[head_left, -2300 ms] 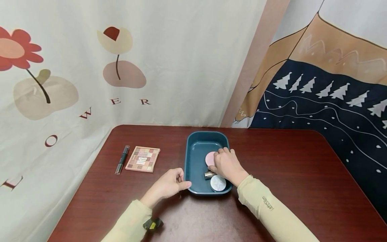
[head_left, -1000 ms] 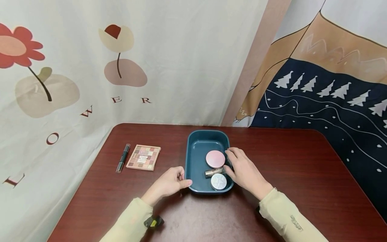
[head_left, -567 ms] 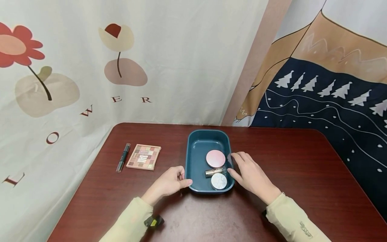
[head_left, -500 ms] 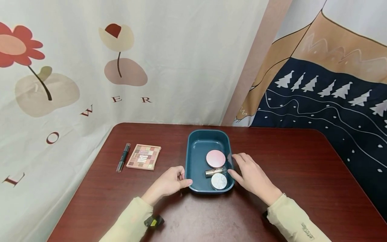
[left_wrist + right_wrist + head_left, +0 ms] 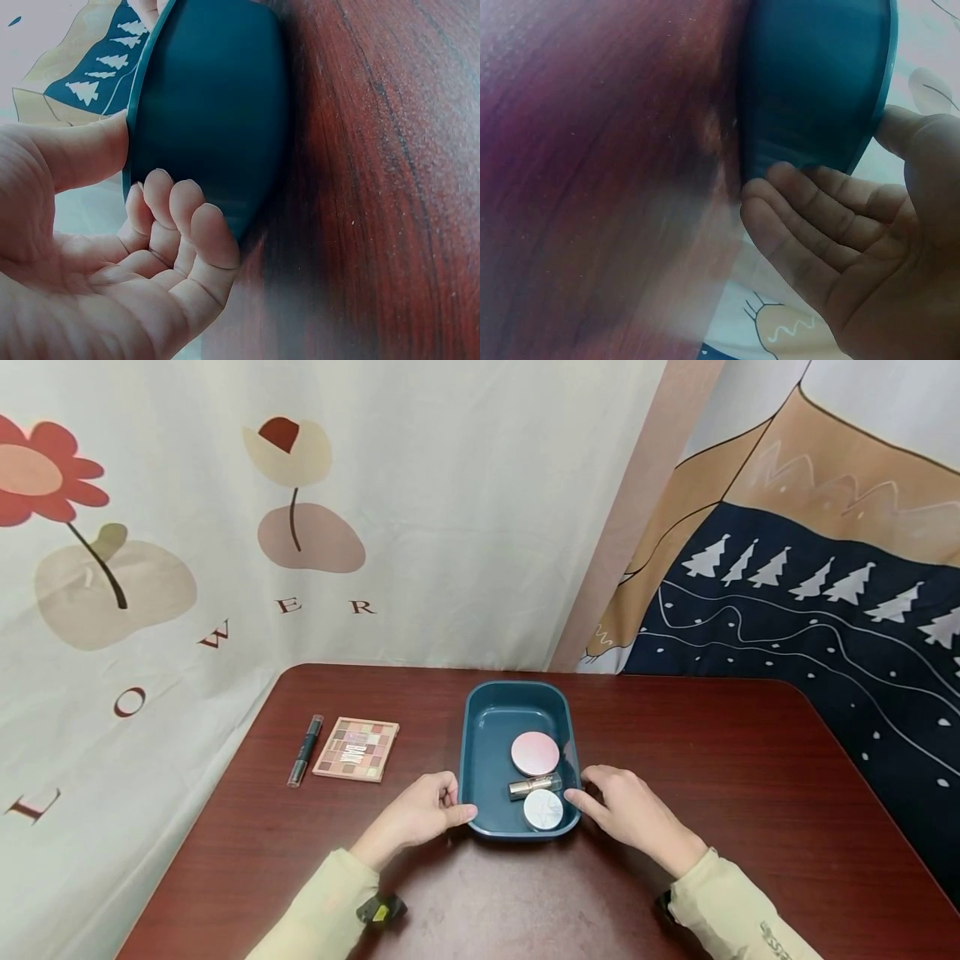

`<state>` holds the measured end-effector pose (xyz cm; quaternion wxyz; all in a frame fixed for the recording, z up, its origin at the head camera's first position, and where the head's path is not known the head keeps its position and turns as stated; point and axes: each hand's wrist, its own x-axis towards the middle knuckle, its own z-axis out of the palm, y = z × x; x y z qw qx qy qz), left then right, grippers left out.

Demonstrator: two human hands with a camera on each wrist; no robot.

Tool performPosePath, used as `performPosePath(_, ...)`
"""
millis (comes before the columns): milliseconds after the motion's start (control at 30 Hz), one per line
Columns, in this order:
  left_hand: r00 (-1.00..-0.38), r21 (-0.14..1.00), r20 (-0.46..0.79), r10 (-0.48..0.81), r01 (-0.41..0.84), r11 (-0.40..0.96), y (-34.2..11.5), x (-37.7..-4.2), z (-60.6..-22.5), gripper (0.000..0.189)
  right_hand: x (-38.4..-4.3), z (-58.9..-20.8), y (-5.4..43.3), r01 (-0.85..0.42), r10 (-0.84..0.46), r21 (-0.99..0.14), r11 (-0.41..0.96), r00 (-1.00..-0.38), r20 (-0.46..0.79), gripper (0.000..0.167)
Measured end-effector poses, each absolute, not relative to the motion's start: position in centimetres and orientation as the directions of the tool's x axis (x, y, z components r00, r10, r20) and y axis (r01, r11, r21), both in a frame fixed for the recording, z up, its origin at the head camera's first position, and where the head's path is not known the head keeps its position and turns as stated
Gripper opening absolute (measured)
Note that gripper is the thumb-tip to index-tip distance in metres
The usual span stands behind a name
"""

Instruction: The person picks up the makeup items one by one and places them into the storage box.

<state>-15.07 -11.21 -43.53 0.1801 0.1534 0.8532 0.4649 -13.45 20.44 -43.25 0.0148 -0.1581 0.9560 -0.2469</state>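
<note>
A deep blue-green tray [image 5: 491,752] sits on the table, with a pink round compact [image 5: 535,753], a lipstick tube [image 5: 534,787] and a round white-lidded case [image 5: 543,810] in its right half. My left hand [image 5: 418,808] grips its near left side, thumb over the rim. In the left wrist view the curled fingers [image 5: 214,236] press the tray's outer wall [image 5: 214,97]. Opposite, my right hand [image 5: 630,810] holds the right side. The right wrist view shows its thumb [image 5: 896,131] at the rim and bent fingers against the outside wall [image 5: 817,82].
On the table's left part lie a square eyeshadow palette [image 5: 357,750] and a dark double-ended makeup pen [image 5: 305,752]. The reddish-brown table [image 5: 712,735] runs up to a printed curtain [image 5: 450,527] at the back.
My right hand has come out of the tray from over the pink compact and lipstick, then slid down to the right rim. The left hand and the tray stay in place.
</note>
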Motion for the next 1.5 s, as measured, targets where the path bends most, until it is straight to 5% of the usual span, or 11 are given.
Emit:
performPosePath(467,-0.896,0.839,-0.168,0.410,0.088,0.536,-11.2,-14.9,-43.5,0.034,-13.1,-43.6,20.1,-0.240,-0.297,-0.565,0.790,-0.955,-0.009,0.039)
performPosePath(1500,-0.969,0.695,-0.051,0.243,0.140,0.706,-12.8,-14.1,-43.3,0.031,-12.2,-43.4,19.1,-0.075,-0.199,-0.660,0.748,-0.973,-0.115,0.039)
